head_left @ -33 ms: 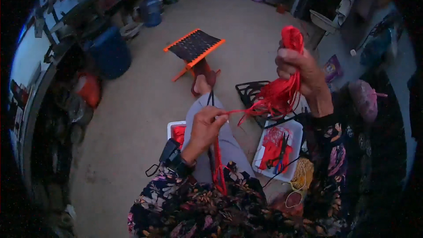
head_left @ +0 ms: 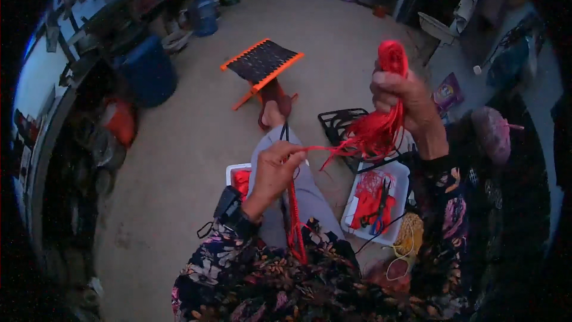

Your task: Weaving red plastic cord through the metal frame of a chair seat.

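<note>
My right hand [head_left: 412,102] is raised at the right, closed round a folded bundle of red cord [head_left: 376,131] whose loose strands hang below the fist. A few strands run left from it to my left hand [head_left: 271,173]. Thumb and fingers of that hand pinch the red strands above my lap. Below the pinch, a red braided cord [head_left: 294,220] trails down toward my floral top. Near the left hand a dark strap [head_left: 285,132] rises over my leg; what it joins is hidden.
An orange folding stool [head_left: 265,62] with a black woven seat stands ahead. A white tray [head_left: 387,237] with red cord and scissors sits at my right, beside a yellow yarn ball [head_left: 411,232]. Behind it lies a black plastic basket [head_left: 333,122]. A blue barrel [head_left: 146,71] stands left.
My right hand and the cord bundle have sunk very slightly. My left hand has shifted a touch to the left, still pinching the strands.
</note>
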Motion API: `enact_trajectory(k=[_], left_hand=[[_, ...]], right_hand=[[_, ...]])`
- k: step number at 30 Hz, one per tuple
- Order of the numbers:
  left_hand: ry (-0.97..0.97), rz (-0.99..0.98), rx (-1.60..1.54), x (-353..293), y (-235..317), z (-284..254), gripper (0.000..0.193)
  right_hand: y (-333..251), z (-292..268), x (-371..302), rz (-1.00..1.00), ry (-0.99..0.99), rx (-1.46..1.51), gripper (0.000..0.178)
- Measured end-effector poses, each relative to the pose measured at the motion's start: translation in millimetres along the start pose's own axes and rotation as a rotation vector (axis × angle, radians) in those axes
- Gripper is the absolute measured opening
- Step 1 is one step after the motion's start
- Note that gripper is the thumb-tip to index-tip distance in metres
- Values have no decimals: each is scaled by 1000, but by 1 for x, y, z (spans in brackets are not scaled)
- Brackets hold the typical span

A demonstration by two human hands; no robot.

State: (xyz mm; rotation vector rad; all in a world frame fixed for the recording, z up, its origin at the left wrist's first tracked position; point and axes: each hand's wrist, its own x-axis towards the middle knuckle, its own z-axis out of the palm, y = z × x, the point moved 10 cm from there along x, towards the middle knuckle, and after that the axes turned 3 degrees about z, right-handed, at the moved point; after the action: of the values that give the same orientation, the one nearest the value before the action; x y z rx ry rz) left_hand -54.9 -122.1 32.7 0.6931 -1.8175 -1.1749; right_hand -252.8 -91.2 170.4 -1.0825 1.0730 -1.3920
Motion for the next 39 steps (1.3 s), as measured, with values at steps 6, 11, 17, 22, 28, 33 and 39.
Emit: enact_trajectory(k=[6, 11, 17, 22, 28, 33, 39], left_hand=[[34, -94, -208, 24, 23, -16, 16], [-168, -304, -595, 24, 69, 13, 23], [-608, 270, -109, -42, 167, 84, 25], [-360, -65, -179, -36, 69, 36, 16], [194, -521, -220, -51, -59, -30, 16], [290, -742, -447, -68, -96, -10, 22], [222, -781, -995, -77, -100, 21, 22]], right_hand=[[52, 5, -24, 133, -80, -26, 16], [42, -28, -40, 86, -65, 125, 17], [46, -58, -37, 33, -42, 261, 16], [105, -46, -56, 252, -12, 105, 17], [172, 21, -54, 335, -32, 49, 17], [219, 54, -60, 505, -11, -11, 13], [216, 66, -54, 560, 64, -29, 14]])
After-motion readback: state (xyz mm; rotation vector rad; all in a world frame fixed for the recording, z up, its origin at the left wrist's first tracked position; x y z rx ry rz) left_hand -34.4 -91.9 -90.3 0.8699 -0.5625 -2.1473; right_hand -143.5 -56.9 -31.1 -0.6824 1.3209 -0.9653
